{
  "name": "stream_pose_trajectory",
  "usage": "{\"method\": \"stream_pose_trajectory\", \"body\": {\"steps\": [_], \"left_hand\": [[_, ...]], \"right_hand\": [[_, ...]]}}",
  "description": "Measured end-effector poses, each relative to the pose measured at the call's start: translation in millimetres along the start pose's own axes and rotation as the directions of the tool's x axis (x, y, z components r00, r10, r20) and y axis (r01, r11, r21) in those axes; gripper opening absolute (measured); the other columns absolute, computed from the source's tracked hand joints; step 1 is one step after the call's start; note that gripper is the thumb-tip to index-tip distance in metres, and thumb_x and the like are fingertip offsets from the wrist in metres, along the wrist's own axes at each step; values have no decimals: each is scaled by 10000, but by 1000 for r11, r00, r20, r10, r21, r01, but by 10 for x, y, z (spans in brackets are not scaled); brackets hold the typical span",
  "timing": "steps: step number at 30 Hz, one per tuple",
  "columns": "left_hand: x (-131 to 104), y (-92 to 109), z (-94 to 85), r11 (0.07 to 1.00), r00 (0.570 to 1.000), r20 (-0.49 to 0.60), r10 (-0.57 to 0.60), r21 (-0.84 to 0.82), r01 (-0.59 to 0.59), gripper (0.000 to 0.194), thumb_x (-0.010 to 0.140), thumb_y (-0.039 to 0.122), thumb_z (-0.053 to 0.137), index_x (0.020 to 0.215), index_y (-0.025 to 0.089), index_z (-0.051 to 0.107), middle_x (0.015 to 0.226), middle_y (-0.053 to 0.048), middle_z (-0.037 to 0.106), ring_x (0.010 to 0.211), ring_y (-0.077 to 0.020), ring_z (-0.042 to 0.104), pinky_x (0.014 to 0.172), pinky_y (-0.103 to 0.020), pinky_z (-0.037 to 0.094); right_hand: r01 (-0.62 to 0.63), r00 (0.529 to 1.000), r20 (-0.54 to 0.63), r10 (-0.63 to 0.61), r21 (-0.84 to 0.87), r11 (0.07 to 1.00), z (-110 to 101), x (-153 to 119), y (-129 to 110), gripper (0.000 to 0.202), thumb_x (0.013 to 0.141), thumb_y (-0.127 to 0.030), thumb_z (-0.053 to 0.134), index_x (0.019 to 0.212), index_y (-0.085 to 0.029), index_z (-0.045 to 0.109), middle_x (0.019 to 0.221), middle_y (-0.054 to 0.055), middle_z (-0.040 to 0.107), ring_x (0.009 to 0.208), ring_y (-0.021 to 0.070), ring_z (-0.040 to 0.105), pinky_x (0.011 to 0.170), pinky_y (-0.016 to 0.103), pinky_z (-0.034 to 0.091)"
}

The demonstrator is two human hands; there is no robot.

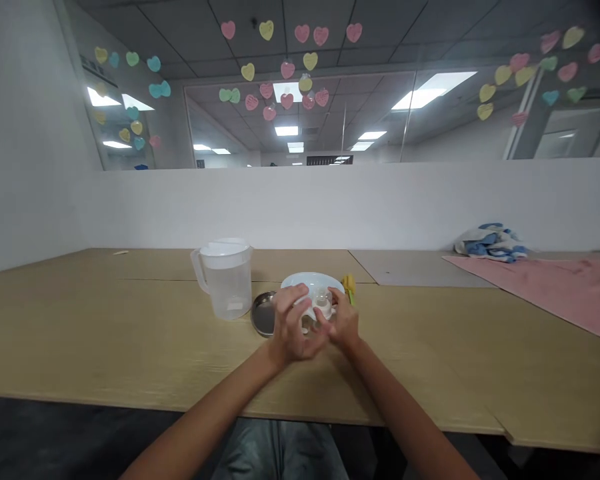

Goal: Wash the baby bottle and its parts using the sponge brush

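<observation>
My left hand (295,325) and my right hand (344,320) come together over the table, fingers curled round a small clear and white object (323,302), perhaps a small bottle or its top; its exact shape is hard to make out. Just behind the hands is a white bowl (313,277), partly hidden by them. A round metal dish (263,315) lies to the left, close to my left hand. Beyond it stands a translucent plastic pitcher (230,280) with a lid and its handle to the left. Something yellow and green (350,287) shows right of the bowl.
A brown board-covered table (105,333) runs up to a white wall. At the right lie a pink cloth (555,287) and a crumpled blue and white cloth (495,242). A grey sheet (415,268) covers the back right. The table's front edge is near my forearms.
</observation>
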State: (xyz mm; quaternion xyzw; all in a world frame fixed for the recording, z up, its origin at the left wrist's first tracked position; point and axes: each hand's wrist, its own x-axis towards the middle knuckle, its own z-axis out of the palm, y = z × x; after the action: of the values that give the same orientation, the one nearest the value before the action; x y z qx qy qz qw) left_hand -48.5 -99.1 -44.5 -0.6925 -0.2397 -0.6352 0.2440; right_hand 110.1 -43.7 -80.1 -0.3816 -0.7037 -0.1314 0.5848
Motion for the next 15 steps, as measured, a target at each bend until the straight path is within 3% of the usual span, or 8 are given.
{"method": "stream_pose_trajectory", "body": {"steps": [2,6,11,15], "left_hand": [[-106,-44,110,1000,991,130,-25,9,24,574,783,287,555,1287,163,311,1227,-164,451,1147,-276,462,923,-456,415],[-379,-167,301,961,910,329,-251,-26,275,586,857,270,426,1371,140,177,1290,-188,411,1180,-269,434,968,-456,371],[-502,-198,365,949,833,505,-225,-78,304,763,809,316,487,1417,128,66,1320,-191,421,1165,-288,451,957,-456,377],[-476,-190,358,930,780,561,-278,-45,364,799,823,360,501,1424,105,41,1227,-184,517,1086,-278,516,932,-459,402]], "right_hand": [[-22,1000,-11,22,10,1000,-11,4,-23,523,747,-447,565,1142,-109,503,918,125,635,761,231,628,703,361,519],[-38,999,32,37,31,999,-33,20,-80,498,767,-419,544,1153,-108,498,960,143,639,774,233,637,707,363,526],[-60,997,57,57,57,997,-33,35,-100,497,774,-430,525,1165,-124,514,963,133,648,789,233,637,712,368,527],[-81,996,42,77,93,992,-34,36,-83,489,757,-423,553,1152,-136,528,967,125,644,773,224,629,703,371,526]]}}
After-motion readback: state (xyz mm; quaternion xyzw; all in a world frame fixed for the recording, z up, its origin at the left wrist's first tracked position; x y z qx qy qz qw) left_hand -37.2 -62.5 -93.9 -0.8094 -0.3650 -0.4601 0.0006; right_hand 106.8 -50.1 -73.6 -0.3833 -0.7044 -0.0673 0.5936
